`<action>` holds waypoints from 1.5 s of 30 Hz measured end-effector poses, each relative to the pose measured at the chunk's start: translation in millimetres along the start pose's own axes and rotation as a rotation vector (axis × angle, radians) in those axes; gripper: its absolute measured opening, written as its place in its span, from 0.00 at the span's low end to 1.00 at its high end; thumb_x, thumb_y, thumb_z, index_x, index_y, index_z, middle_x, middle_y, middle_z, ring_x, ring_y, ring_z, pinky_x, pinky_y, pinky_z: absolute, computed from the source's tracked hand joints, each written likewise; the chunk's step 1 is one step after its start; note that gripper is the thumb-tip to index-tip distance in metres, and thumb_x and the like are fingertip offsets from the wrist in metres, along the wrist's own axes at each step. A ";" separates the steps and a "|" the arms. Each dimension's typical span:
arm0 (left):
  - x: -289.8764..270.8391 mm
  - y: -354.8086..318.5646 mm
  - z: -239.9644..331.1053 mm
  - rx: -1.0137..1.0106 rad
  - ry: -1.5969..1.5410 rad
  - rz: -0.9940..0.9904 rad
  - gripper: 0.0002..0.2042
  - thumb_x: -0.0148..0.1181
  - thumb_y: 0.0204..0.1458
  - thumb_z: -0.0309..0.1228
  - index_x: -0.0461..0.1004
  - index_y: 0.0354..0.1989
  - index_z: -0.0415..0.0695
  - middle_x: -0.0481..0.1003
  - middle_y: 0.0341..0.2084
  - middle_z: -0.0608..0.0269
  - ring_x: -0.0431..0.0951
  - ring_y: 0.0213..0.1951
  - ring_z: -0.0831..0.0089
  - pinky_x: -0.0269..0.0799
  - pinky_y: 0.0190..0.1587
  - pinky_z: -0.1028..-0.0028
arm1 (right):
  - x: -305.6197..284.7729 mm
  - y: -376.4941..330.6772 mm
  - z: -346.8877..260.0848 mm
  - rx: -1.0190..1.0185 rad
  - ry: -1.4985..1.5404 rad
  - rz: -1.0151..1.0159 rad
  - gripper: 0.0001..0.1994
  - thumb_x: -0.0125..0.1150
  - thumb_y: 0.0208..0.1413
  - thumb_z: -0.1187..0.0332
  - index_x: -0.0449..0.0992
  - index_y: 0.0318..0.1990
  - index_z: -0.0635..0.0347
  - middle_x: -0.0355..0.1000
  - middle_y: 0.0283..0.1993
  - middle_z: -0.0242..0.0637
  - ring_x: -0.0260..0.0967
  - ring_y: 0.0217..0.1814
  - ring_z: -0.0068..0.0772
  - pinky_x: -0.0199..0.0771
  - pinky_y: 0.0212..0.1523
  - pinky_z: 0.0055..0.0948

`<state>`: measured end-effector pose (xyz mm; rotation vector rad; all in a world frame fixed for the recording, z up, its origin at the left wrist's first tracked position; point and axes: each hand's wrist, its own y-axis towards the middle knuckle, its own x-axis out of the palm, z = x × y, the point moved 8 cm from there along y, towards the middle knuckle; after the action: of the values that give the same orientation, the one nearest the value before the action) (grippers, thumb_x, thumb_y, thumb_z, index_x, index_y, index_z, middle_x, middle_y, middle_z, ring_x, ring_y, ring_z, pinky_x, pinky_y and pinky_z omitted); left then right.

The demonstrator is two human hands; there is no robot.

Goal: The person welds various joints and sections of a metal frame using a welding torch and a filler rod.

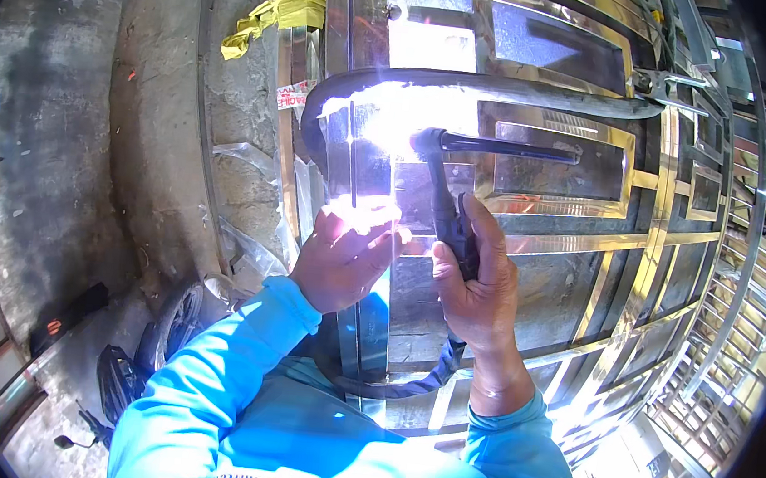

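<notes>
My right hand (485, 293) is wrapped round the handle of a black TIG welding torch (442, 194), with the thumb and forefinger along its sides. The torch's long back cap (509, 148) points right. At its head a white arc glare washes out the metal beneath. My left hand (339, 267) is closed beside the shiny metal frame (415, 183), left of and below the torch. Its fingertips are lost in bright light, so what they hold, if anything, is hidden. The torch cable (439, 376) drops below my right hand and bends left.
A thick black hose (541, 94) crosses the frame above the torch and loops down on the left. Yellow wrapping (296, 8) covers a post at upper left. A black plastic bag (116, 379) lies at lower left. Metal bars (730, 333) stand at right.
</notes>
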<state>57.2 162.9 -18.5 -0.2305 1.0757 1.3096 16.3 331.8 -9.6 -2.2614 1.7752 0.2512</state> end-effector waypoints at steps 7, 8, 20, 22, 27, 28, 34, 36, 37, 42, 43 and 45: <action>0.3 3.1 -0.3 0.043 -0.046 0.119 0.25 0.75 0.44 0.22 0.82 0.54 0.53 0.75 0.58 0.62 0.72 0.43 0.63 0.74 0.47 0.67 | 2.5 -1.6 8.7 -0.004 0.194 0.060 0.29 0.63 0.62 0.76 0.61 0.70 0.62 0.80 0.48 0.49 0.79 0.48 0.30 0.78 0.47 0.26; -2.2 2.7 0.2 0.042 -0.043 0.119 0.25 0.75 0.44 0.22 0.82 0.54 0.53 0.75 0.58 0.62 0.72 0.43 0.63 0.74 0.47 0.67 | 2.0 -1.1 7.5 -0.005 0.196 0.058 0.29 0.63 0.62 0.76 0.61 0.70 0.62 0.80 0.48 0.49 0.79 0.48 0.30 0.78 0.47 0.26; -1.4 -0.9 0.2 0.012 -0.001 0.047 0.23 0.75 0.44 0.24 0.82 0.52 0.52 0.75 0.56 0.62 0.73 0.42 0.63 0.70 0.46 0.66 | 2.8 -1.0 9.4 0.017 0.098 0.020 0.29 0.64 0.62 0.75 0.62 0.70 0.63 0.80 0.48 0.50 0.80 0.48 0.30 0.78 0.46 0.26; -1.2 -2.4 -0.7 0.003 -0.015 0.055 0.24 0.75 0.44 0.23 0.82 0.52 0.52 0.75 0.56 0.61 0.73 0.43 0.63 0.70 0.45 0.65 | 2.9 -0.1 9.0 0.002 0.047 0.001 0.29 0.65 0.62 0.74 0.63 0.69 0.63 0.80 0.47 0.49 0.80 0.48 0.29 0.78 0.45 0.25; -4.2 0.6 -2.2 0.016 -0.074 0.073 0.24 0.74 0.46 0.21 0.81 0.54 0.52 0.75 0.39 0.65 0.72 0.39 0.63 0.69 0.42 0.66 | 1.4 -2.4 10.2 0.056 0.078 0.026 0.28 0.64 0.63 0.74 0.62 0.69 0.62 0.81 0.45 0.47 0.79 0.47 0.29 0.78 0.45 0.25; -4.7 -0.1 -0.5 0.014 -0.049 0.052 0.24 0.73 0.44 0.22 0.81 0.53 0.50 0.76 0.40 0.65 0.72 0.40 0.63 0.69 0.43 0.65 | 1.0 -1.8 9.8 0.044 0.100 0.035 0.28 0.64 0.63 0.74 0.62 0.69 0.63 0.81 0.45 0.47 0.79 0.47 0.29 0.78 0.45 0.25; -9.2 2.1 2.8 0.022 -0.002 0.079 0.20 0.73 0.46 0.24 0.82 0.51 0.48 0.79 0.43 0.65 0.71 0.39 0.65 0.67 0.42 0.68 | 1.6 -1.1 6.3 0.035 0.099 0.022 0.28 0.63 0.63 0.75 0.62 0.69 0.63 0.81 0.46 0.46 0.80 0.47 0.28 0.78 0.46 0.25; -8.7 1.1 2.3 0.021 0.005 0.083 0.20 0.73 0.46 0.24 0.82 0.50 0.48 0.79 0.44 0.64 0.71 0.39 0.65 0.67 0.43 0.68 | 1.9 -1.1 7.0 0.041 0.087 0.014 0.28 0.63 0.63 0.75 0.63 0.69 0.63 0.81 0.46 0.46 0.80 0.47 0.28 0.78 0.46 0.26; -8.3 1.1 1.7 0.022 0.003 0.084 0.21 0.73 0.44 0.24 0.82 0.51 0.46 0.79 0.45 0.65 0.72 0.41 0.65 0.68 0.45 0.66 | 2.4 -1.1 7.4 0.033 0.099 0.013 0.28 0.63 0.63 0.75 0.63 0.69 0.62 0.81 0.47 0.47 0.80 0.48 0.29 0.78 0.47 0.26; -7.9 5.0 3.7 0.014 0.024 0.075 0.22 0.72 0.41 0.21 0.82 0.48 0.45 0.78 0.44 0.66 0.72 0.44 0.66 0.70 0.46 0.64 | -0.7 -1.4 1.7 0.004 -0.028 -0.042 0.28 0.62 0.63 0.76 0.62 0.70 0.62 0.80 0.51 0.51 0.79 0.51 0.30 0.78 0.50 0.28; -5.2 4.0 1.8 0.014 0.028 0.075 0.22 0.72 0.41 0.21 0.82 0.48 0.45 0.78 0.44 0.66 0.72 0.44 0.66 0.70 0.46 0.64 | 2.4 -1.8 4.7 0.002 -0.025 -0.043 0.28 0.62 0.63 0.76 0.62 0.70 0.62 0.80 0.51 0.51 0.79 0.51 0.30 0.78 0.50 0.28; -4.1 3.9 -0.3 0.055 -0.046 0.157 0.21 0.72 0.40 0.20 0.82 0.47 0.44 0.77 0.43 0.65 0.72 0.44 0.65 0.72 0.45 0.64 | 4.1 -3.1 11.2 -0.029 0.186 0.033 0.29 0.62 0.63 0.77 0.61 0.70 0.63 0.80 0.50 0.50 0.79 0.51 0.30 0.78 0.51 0.28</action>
<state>54.2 161.2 -14.1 -0.0753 1.1061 1.4167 20.5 332.1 -21.2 -2.3445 1.9122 0.0750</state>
